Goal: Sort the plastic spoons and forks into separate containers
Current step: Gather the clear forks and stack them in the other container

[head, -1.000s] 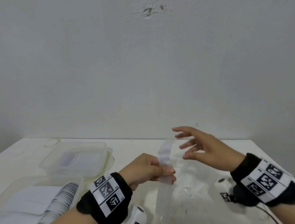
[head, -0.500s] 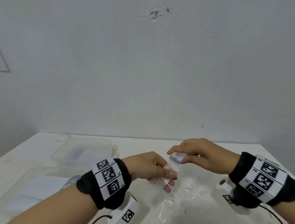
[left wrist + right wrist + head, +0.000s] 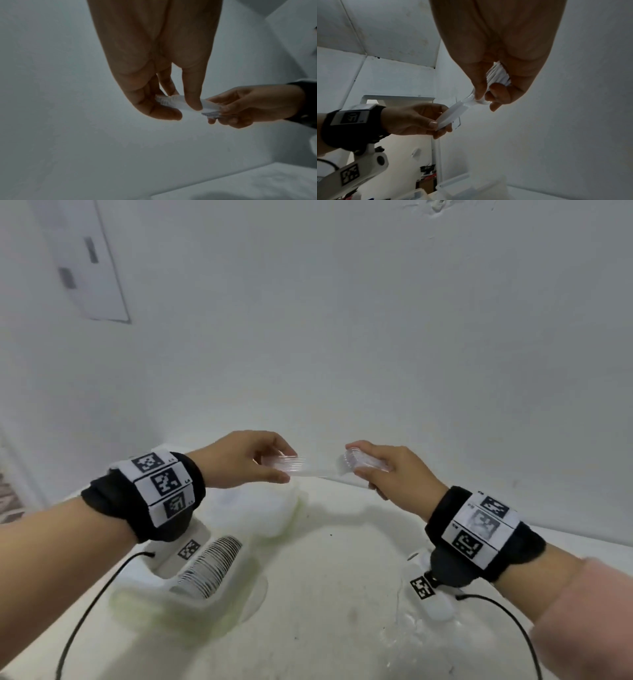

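Above the desk [image 3: 342, 594]: both hands are up in the air in front of a plain white wall, sharing one stack of clear plastic cutlery [image 3: 317, 470].
Left hand [image 3: 239, 462]: thumb and fingers curled, grip pinching the handle end of the stack [image 3: 173, 102], so it's closed on it.
Right hand [image 3: 394, 474]: grip wrapped around the other end [image 3: 498, 75], fingers curled tight on the nested heads.
Spoons or forks?: honestly can't tell, the plastic is see-through and the head view is blurry. Left wrist view shows ridged, layered edges, that's about it.
Stack position: roughly level between the two hands, well clear of the desk, above the far container.
Near container [image 3: 191, 594]: translucent tub at lower left, sitting under the left forearm, with a packed row of white cutlery [image 3: 212, 566] lined up inside.
Far container [image 3: 274, 511]: second translucent tub behind the first, right below the left hand. Contents too washed out to make out.
Wrists: black bands with black-and-white square markers on both, white camera mounts hanging under them, black cables trailing toward the near edge.
Right side of desk: crinkly clear plastic wrap [image 3: 411, 635] lying there.
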`<state>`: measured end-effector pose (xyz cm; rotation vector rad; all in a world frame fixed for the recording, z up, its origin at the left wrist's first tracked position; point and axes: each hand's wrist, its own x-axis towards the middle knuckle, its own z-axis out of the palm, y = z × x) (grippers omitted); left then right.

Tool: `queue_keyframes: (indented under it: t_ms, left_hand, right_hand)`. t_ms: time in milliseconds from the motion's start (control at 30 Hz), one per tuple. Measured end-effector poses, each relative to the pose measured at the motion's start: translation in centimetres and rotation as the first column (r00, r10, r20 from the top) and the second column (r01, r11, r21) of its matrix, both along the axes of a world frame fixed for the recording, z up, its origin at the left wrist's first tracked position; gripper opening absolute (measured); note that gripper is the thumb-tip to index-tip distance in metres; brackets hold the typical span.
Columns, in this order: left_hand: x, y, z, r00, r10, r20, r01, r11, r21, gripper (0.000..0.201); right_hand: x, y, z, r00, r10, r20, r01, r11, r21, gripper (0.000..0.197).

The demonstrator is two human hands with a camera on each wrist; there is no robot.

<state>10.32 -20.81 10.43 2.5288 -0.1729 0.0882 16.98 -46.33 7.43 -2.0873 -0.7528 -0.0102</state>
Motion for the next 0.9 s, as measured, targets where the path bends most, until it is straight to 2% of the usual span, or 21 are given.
queue_keyframes:
  t_ms: [200,367,533,700,900]
  left_hand:
    - [2.9,9.4,-1.6,0.993,-0.021,-0.12,0.042,0.983,0.177,0.027]
    - [7.1,14.7,-2.8,0.98,-0.056,-0.191,0.111,0.949,0.296,0.023]
    - [10.6,16.7,-5.5,0.973,-0.117,-0.197,0.192,0.884,0.426,0.032]
    - [12.3,17.9,-7.8,0.969,-0.185,-0.163,0.243,0.828,0.506,0.033]
    - [12.7,18.7,-9.4,0.966,-0.225,-0.13,0.26,0.829,0.495,0.034]
  right_hand:
    - [1.3,9.4,-2.8,0.999,0.016,-0.029,-0.021,0.983,-0.181,0.036]
    - [3.1,15.4,-4.8,0.992,-0.121,-0.046,0.101,0.945,-0.311,0.035]
    - [4.9,18.2,-6.2,0.978,-0.208,0.035,0.19,0.797,-0.574,0.039]
    - [5.8,19.9,-7.5,0.975,-0.208,0.077,0.208,0.738,-0.642,0.04]
    - [6.1,20.9,-9.0,0.956,-0.217,0.195,0.291,0.663,-0.69,0.037]
